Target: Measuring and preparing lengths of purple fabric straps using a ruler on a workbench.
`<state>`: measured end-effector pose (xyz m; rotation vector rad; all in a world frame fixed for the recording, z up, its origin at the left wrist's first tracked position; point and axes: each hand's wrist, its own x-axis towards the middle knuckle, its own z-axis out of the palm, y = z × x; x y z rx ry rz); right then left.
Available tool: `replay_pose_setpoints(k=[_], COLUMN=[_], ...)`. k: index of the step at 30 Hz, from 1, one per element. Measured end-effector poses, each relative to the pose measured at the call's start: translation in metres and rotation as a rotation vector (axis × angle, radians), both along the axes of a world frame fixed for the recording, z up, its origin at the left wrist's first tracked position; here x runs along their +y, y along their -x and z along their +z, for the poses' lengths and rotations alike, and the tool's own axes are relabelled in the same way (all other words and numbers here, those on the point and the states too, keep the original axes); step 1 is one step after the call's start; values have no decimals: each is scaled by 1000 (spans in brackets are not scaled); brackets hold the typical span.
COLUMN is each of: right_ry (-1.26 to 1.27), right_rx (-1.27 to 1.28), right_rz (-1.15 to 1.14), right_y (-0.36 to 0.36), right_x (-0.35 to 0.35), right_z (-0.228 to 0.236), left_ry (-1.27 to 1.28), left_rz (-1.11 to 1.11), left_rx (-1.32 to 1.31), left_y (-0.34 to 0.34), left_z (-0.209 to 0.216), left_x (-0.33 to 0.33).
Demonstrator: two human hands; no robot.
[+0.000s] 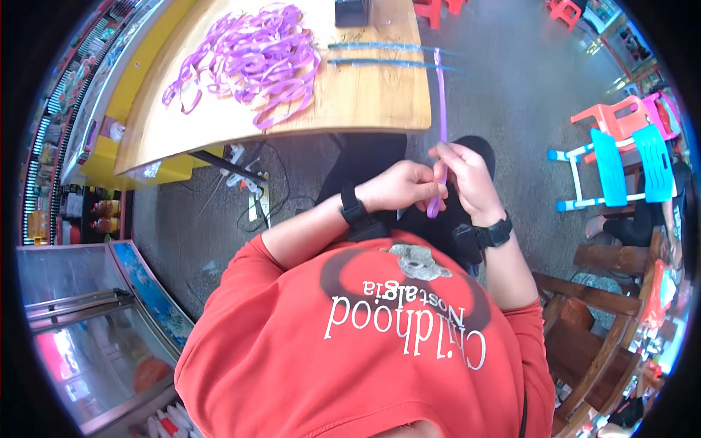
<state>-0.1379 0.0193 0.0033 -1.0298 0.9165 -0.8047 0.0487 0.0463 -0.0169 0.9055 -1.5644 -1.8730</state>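
A narrow purple ribbon (442,102) hangs over two thin dark rods (380,63) that jut past the table's right edge. It runs down to my hands, with its lower end (434,207) showing as a small loop beneath my fingers. My left hand (409,185) is closed, thumb and fingers pinching the ribbon near that end. Just above and to the right, my right hand (464,175) is closed on the same ribbon. The fingertips of both hands almost meet, so the exact grip is partly hidden. A big tangled heap of purple ribbons (255,62) lies on the table.
The light wooden table (365,102) reaches its front edge ahead of me, with a black box (352,12) at its far side. Cables and a power strip (237,164) lie on the floor below. A blue folding chair (613,168) and a wooden chair (591,299) stand at right.
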Motion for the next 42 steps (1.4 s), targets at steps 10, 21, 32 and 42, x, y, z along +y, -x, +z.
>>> replay_pose_setpoints(k=[10, 21, 32, 42], right_ry=[-34, -23, 1612, 1824], right_rx=[67, 219, 695, 636], right_rz=[86, 363, -104, 62], right_y=[14, 39, 16, 17], right_x=[49, 81, -20, -35], right_z=[-8, 4, 15, 55], left_ry=[-74, -89, -71, -266], left_rz=[-20, 0, 19, 222], left_rx=[-44, -96, -164, 490], left_y=[-29, 5, 1, -11], left_z=[19, 20, 48, -26], left_x=[-17, -4, 5, -77])
